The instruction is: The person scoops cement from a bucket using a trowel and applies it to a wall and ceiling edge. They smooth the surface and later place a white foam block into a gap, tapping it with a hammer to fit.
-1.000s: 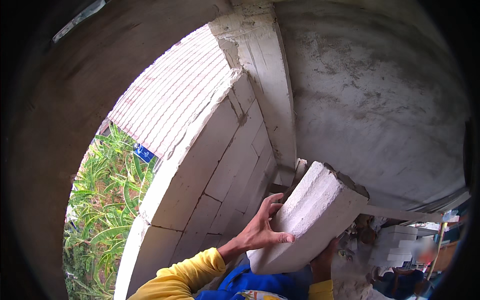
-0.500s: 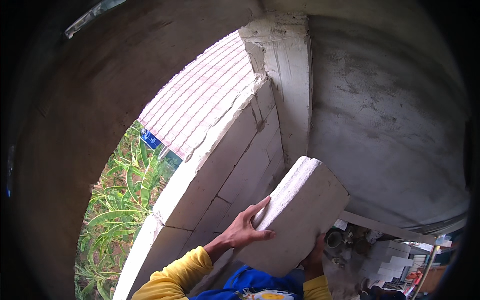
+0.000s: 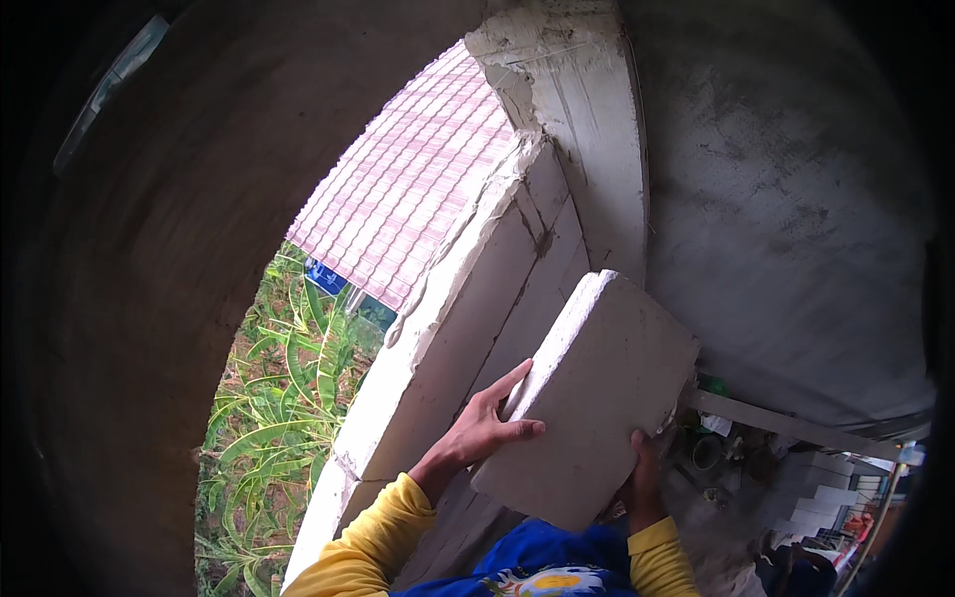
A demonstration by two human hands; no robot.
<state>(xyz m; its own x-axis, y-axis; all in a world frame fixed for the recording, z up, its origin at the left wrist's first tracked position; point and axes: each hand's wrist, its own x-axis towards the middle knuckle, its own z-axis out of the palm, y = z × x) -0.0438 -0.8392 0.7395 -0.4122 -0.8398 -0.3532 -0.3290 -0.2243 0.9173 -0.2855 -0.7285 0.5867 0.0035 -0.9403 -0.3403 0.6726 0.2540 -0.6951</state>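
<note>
I hold a pale grey-white rectangular block tilted up at chest level, its broad face toward me and a rough chipped right edge. My left hand grips its left edge, thumb on the face and fingers along the side. My right hand holds the lower right edge, thumb on the face. Just beyond the block, on the left, stands a wall of similar blocks with dark joints and an uneven, mortar-crusted top. It meets a pale, rough column.
An opening beside the wall shows banana plants and a pink corrugated roof. A grey plastered surface fills the right. Lower right are stacked blocks, a long board, a bucket and clutter.
The block has turned in both hands from showing its long narrow side to showing its broad face, and sits higher in the picture. The surroundings have shifted rightward in the view.
</note>
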